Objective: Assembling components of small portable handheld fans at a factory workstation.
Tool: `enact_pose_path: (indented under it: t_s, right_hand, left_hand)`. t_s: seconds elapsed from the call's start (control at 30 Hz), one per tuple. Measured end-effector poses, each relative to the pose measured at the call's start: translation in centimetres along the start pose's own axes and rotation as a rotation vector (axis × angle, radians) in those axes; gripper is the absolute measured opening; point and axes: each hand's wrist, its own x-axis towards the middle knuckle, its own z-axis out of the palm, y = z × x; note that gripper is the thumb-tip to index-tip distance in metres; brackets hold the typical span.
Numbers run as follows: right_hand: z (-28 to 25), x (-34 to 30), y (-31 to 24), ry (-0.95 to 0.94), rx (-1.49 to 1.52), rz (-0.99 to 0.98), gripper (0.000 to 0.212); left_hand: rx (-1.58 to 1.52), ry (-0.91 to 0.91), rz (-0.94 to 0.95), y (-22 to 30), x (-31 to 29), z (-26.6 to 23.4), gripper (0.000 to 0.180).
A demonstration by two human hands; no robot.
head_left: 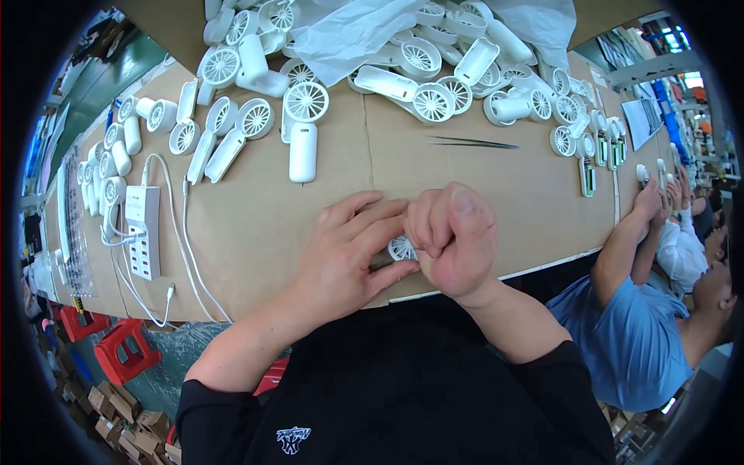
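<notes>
Near the table's front edge, my left hand [349, 252] steadies a small white handheld-fan part with a spoked round grille [401, 248], thumb on the near side and fingers on the far side. Most of that part is covered by my hands. My right hand [453, 240] is closed in a fist just over its right side, with nothing showing between the fingers. Beyond my hands stands a white fan body with a round grille head [304, 151]. A pair of dark tweezers [473, 142] lies farther right.
White fan shells [418, 58] and a plastic sheet [353, 35] are heaped at the back. A white power strip [142, 232] with cables lies left. Fan parts with green circuit boards [587, 178] are at right, near a co-worker in blue [635, 333]. Red stools [126, 350] stand below left.
</notes>
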Motion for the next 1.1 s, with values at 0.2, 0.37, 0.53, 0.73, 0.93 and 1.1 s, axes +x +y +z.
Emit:
enact_pose_path:
  t_s: [0.2,0.37,0.53,0.73,0.93,1.1]
  right_hand:
    - [0.9,0.1,-0.1,0.061,-0.087,0.065,0.031]
    - [0.7,0.0,-1.8,0.037,-0.089,0.078,0.031]
    - [0.9,-1.3,-3.0,0.006,-0.220,0.059,0.029]
    - [-1.4,-1.7,-3.2,0.133,-0.349,-0.052,0.020]
    - [-16.0,-2.1,-10.3,0.531,-1.500,-0.749,0.022]
    - [-18.6,-4.0,-10.8,0.589,-1.811,-0.674,0.034]
  left_hand:
    - [-0.003,-0.054,-0.012,0.2,-0.6,0.0,0.047]
    - [0.017,-0.054,0.017,0.7,0.2,-0.3,0.049]
    - [0.031,-0.048,-0.013,1.5,-0.5,-0.1,0.051]
    - [0.012,-0.031,-0.003,1.1,0.2,0.4,0.051]
    - [0.037,0.008,-0.037,0.8,-0.5,0.4,0.051]
    - [0.013,-0.031,-0.019,1.1,-0.5,0.6,0.050]
